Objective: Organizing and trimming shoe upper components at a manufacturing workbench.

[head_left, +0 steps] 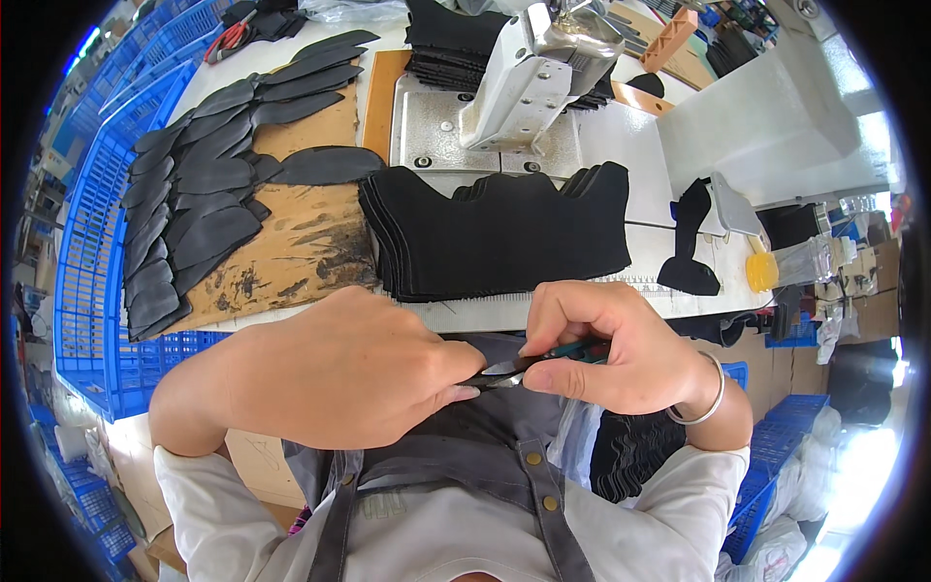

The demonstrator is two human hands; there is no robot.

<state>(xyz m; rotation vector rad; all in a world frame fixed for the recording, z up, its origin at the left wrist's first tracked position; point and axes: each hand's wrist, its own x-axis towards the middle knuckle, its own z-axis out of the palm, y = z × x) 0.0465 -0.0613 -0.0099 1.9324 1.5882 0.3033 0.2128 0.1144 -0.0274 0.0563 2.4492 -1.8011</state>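
Just in front of the table's near edge, my two hands meet over the apron. My right hand [626, 354] is closed around small thread snips with teal handles [586, 351], their metal blades pointing left. The fingertips of my left hand [335, 373] are pinched right at the blade tips, on a small dark piece [471, 381] that is mostly hidden by the fingers. Beyond both hands lies a thick stack of black cut fabric pieces [504, 238] with a wavy far edge, touched by neither hand.
A metal sewing machine [529, 87] stands behind the stack. Overlapping dark leaf-shaped pieces [208, 175] cover a worn brown board [291, 267] at left, beside a blue plastic basket [82, 281]. To the right lie a narrow black piece [690, 238] and a yellow-capped container [761, 273].
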